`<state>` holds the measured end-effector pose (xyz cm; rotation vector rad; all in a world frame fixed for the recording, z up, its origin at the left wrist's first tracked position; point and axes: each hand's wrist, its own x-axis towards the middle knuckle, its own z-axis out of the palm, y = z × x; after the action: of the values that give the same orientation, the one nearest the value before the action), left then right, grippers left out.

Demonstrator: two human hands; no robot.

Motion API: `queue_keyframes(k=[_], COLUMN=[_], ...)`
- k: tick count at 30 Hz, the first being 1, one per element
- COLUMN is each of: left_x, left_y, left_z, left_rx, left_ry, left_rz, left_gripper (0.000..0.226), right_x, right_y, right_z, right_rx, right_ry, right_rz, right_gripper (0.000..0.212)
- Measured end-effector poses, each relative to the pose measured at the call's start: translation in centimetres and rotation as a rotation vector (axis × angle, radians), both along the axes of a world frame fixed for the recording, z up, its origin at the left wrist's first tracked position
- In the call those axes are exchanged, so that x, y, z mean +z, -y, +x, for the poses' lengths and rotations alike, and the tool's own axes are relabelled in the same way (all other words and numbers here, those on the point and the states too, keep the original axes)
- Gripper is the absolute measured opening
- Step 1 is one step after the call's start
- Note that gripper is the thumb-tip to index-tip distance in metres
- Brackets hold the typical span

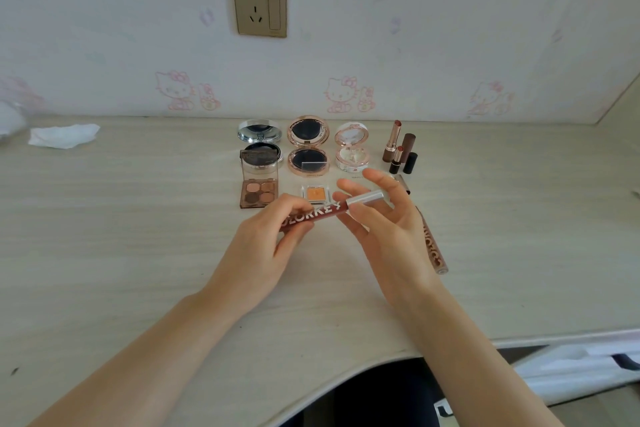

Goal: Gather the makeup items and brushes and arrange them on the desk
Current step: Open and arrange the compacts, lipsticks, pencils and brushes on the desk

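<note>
A pale wood counter [138, 236] sits against a wall with pink cat pictures and a wall plug [259, 3]. Both hands hold one dark red lip gloss tube [313, 216] up above the counter. The left hand [263, 246] has its grip closed around the red end. The right hand [384, 218] pinches the silver cap [367, 198] with its thumb and one finger, and its other fingers are spread out. Just past the hands sit three round open makeup cases [307, 144], a brown eye color box [259, 191], a small orange one [316, 192] and some lipsticks [400, 149]. Another lip gloss [433, 246] lies on the counter beside the right hand. To do this step well, I think the tube should go down flat, next to that other lip gloss, set down slowly so nothing tips.
</note>
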<state>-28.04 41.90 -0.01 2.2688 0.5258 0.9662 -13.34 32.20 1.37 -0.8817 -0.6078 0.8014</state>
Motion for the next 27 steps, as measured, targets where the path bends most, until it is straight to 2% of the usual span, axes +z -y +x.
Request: queue_keyframes(k=[5, 13, 20, 27], left_x=[-0.05, -0.15, -0.10, -0.08], left_y=[0.12, -0.05, 0.03, -0.07], left_z=[0.06, -0.01, -0.08, -0.06], left_rx=[-0.007, 0.011, 0.015, 0.017], left_ry=[-0.001, -0.007, -0.016, -0.021], left_rz=[0.025, 0.031, 0.043, 0.041], left_gripper=[0.013, 0.013, 0.013, 0.021], right_x=[-0.04, -0.08, -0.28, -0.33], right_y=[-0.05, 0.07, -0.02, 0.17], right_z=[-0.12, -0.10, -0.34, 0.02], right_rx=[-0.084, -0.017, -0.154, -0.045], right_ry=[0.077, 0.091, 0.239, 0.171], right_rz=[-0.086, -0.066, -0.208, -0.146], right_gripper=[0.020, 0.024, 0.012, 0.017])
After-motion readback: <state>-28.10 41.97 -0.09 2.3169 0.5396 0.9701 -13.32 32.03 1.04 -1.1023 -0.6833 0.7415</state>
